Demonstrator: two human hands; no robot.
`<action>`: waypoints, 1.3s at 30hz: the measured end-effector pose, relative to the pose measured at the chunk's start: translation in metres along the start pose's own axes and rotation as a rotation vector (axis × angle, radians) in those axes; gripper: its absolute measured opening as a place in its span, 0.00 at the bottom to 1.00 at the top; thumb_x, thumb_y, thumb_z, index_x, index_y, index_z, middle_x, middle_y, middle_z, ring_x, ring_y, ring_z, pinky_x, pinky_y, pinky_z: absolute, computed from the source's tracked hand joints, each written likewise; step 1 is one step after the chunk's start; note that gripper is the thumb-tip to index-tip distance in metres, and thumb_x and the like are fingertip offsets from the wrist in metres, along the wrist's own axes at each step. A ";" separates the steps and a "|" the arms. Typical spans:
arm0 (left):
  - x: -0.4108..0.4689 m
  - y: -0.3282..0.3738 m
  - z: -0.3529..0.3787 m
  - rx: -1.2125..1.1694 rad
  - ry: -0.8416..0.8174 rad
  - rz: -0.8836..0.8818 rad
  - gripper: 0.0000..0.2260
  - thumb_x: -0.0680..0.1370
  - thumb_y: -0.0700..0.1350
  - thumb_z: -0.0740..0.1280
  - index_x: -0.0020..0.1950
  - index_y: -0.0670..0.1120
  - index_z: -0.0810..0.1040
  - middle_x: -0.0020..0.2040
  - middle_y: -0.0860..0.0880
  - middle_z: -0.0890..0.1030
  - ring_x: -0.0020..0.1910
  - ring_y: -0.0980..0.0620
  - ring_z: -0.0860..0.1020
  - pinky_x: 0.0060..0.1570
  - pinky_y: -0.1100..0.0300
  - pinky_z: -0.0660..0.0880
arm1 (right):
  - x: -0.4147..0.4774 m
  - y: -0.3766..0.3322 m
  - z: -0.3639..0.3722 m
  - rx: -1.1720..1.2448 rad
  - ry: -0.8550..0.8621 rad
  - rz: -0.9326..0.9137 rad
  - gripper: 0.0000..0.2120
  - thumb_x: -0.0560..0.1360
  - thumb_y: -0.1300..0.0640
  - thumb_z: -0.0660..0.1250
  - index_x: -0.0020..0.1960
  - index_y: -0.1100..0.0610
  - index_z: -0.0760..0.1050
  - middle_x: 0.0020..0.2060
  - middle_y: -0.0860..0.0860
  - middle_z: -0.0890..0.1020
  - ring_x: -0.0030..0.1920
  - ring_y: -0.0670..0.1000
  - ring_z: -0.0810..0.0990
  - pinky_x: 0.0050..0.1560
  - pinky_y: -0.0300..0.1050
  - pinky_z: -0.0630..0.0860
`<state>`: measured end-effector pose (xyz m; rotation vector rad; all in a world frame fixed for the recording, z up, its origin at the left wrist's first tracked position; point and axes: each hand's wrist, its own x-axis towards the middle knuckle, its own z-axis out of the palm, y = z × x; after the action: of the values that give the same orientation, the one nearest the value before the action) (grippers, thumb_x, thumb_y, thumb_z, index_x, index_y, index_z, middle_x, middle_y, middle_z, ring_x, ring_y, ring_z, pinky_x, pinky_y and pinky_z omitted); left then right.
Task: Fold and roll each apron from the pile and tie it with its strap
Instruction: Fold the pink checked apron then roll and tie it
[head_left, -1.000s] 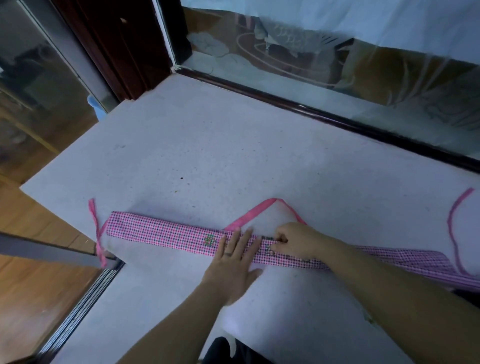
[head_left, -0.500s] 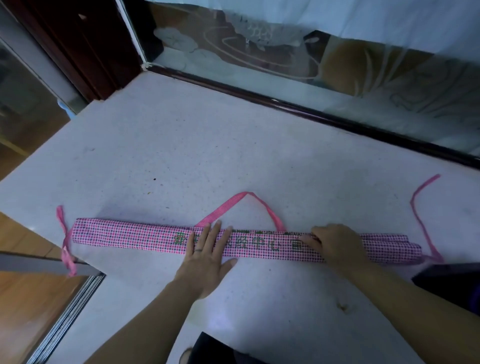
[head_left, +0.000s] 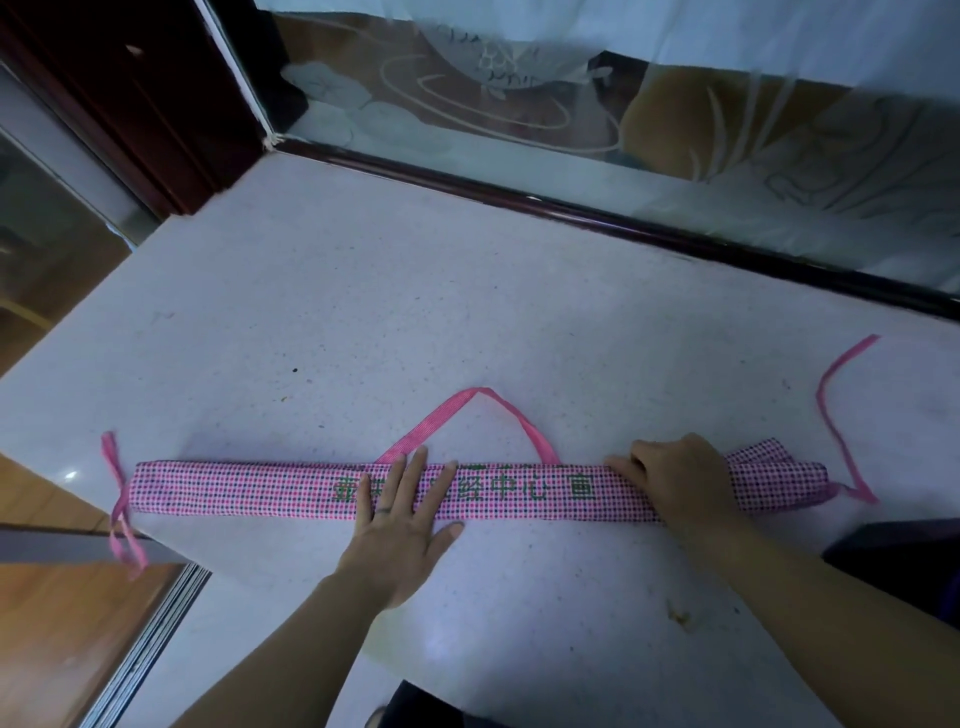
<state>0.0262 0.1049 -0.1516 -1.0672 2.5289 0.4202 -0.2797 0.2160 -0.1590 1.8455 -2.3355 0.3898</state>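
At the far left, wooden flooring (head_left: 57, 639) shows below the table's (head_left: 467, 291) slanting left edge. A pink tie strap (head_left: 118, 499) crosses that edge and hangs over it. Just inside the edge begins the apron (head_left: 234, 491), folded into a long, narrow pink-checked band. It lies flat across the near half of the tabletop, roughly parallel to the person's body, with green printed characters near its middle.

The left hand (head_left: 400, 525) rests flat on the band's centre, its fingers straight and slightly spread. The fingertips reach the far edge and the palm sits on the table in front. The neck loop (head_left: 467, 410) rises from the band's far edge, just beyond this hand, and lies in a peak on the table.

The right hand (head_left: 675, 483) sits on the band nearer its right end, fingers bent, tips at the far fold. Whether they pinch the cloth or only press it cannot be told.

A corner of cloth pokes out at the right end. From that end a second strap (head_left: 836, 415) trails away toward the far right.

Beyond the band a broad stretch of tabletop runs to the dark rail (head_left: 623, 218) under the etched glass (head_left: 519, 93).
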 end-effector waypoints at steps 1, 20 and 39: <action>0.001 -0.001 0.004 0.021 0.025 -0.008 0.32 0.65 0.71 0.19 0.68 0.63 0.21 0.71 0.50 0.24 0.70 0.43 0.27 0.65 0.43 0.29 | -0.005 0.003 0.001 -0.014 0.001 0.036 0.28 0.78 0.36 0.45 0.28 0.51 0.63 0.20 0.47 0.67 0.21 0.48 0.62 0.31 0.40 0.63; 0.001 0.011 -0.007 0.222 0.317 0.071 0.26 0.78 0.58 0.53 0.69 0.44 0.74 0.69 0.42 0.73 0.68 0.39 0.72 0.64 0.28 0.55 | 0.001 -0.100 0.012 0.221 -0.187 -0.493 0.20 0.72 0.60 0.57 0.61 0.57 0.77 0.56 0.51 0.79 0.55 0.51 0.77 0.61 0.47 0.74; 0.044 0.072 -0.189 -1.743 0.291 -0.212 0.14 0.80 0.44 0.60 0.35 0.49 0.76 0.33 0.50 0.74 0.33 0.51 0.71 0.35 0.59 0.69 | 0.116 -0.129 -0.101 0.665 -0.158 0.083 0.25 0.75 0.67 0.63 0.70 0.51 0.68 0.49 0.55 0.84 0.45 0.52 0.83 0.49 0.41 0.78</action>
<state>-0.0951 0.0498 0.0064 -1.8355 1.6849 2.7298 -0.1873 0.1092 -0.0160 2.0921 -2.5988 1.1946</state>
